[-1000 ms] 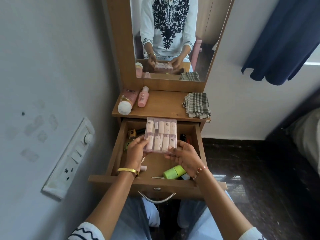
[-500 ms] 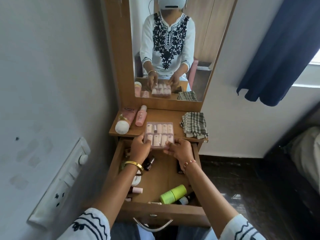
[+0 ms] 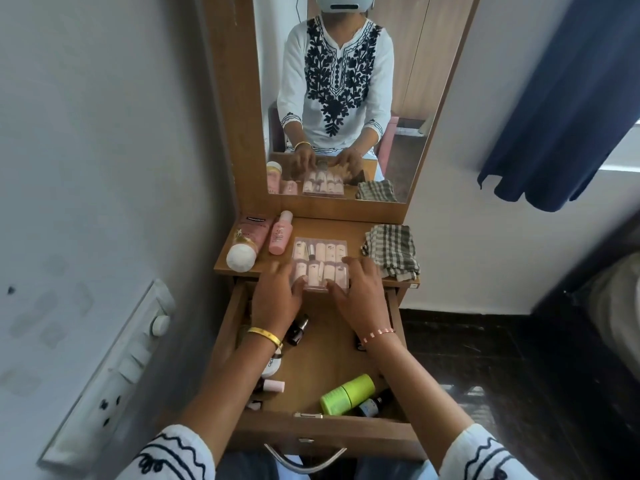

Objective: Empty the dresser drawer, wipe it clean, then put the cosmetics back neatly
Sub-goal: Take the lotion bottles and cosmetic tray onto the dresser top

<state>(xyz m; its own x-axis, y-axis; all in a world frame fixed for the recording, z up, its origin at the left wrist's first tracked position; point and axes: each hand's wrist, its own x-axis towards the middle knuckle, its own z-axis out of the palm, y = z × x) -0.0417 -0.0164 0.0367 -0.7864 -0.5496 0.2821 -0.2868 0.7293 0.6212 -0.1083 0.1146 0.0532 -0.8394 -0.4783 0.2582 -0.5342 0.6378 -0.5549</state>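
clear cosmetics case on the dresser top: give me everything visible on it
The clear plastic case is flat and rectangular, holding two rows of small pale pink bottles, one or two dark-capped. It lies on the dresser top, near edge at the front lip, between a pink bottle and a checked cloth. The left hand and right hand touch its near corners.

— What's on the tabletop?
— One clear case (image 3: 320, 263) of small bottles, two pink bottles (image 3: 280, 233) (image 3: 246, 242), one checked cloth (image 3: 392, 251).
— In the drawer (image 3: 322, 433)?
— One green bottle (image 3: 347, 393), one dark nail polish (image 3: 298, 330) (others too hidden to count).
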